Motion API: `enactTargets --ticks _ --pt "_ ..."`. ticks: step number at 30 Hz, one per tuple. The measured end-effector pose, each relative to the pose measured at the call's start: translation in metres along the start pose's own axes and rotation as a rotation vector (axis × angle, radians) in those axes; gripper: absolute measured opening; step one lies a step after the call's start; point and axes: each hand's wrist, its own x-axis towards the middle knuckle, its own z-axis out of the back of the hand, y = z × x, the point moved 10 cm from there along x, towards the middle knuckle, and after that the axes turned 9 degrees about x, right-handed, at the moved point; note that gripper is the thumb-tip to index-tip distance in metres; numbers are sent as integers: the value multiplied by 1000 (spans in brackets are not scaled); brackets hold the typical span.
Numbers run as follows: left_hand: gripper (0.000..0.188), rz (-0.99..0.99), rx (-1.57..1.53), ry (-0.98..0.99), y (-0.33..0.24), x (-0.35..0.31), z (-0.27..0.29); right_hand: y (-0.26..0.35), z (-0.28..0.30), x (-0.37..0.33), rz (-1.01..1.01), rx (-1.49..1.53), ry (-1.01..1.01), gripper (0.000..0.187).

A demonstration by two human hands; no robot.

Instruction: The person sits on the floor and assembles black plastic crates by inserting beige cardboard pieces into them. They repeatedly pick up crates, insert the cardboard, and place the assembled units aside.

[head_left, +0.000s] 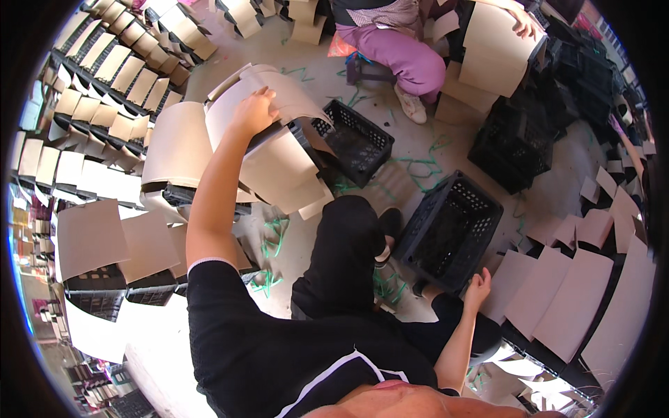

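Around the floor [571, 152] stand cardboard-topped crates [97, 299], where your left hand [256, 113] lies on the bent cardboard sheet [300, 97] ahead, its grip unclear, your right hand [478, 289] curls loosely beside the black crate [431, 262], and uneven pressure could crease or slide that sheet.

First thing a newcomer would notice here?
Probably the black crate right of centre, with the right hand near its closest corner. Next, the left hand on a bent tan sheet, upper left of centre. Then the co-worker's purple trousers at top, above green strips on the floor.
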Motion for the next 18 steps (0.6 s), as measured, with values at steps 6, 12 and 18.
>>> enactTargets --ticks 6,12,18 --pt "40 133 -130 398 18 37 -59 -5 -5 -2 -55 -26 21 36" --pt "47 51 72 494 -22 45 -46 -10 -8 -3 -82 14 24 35" --pt "38 16 483 546 -52 58 -88 -19 -8 0 -115 -3 33 35"
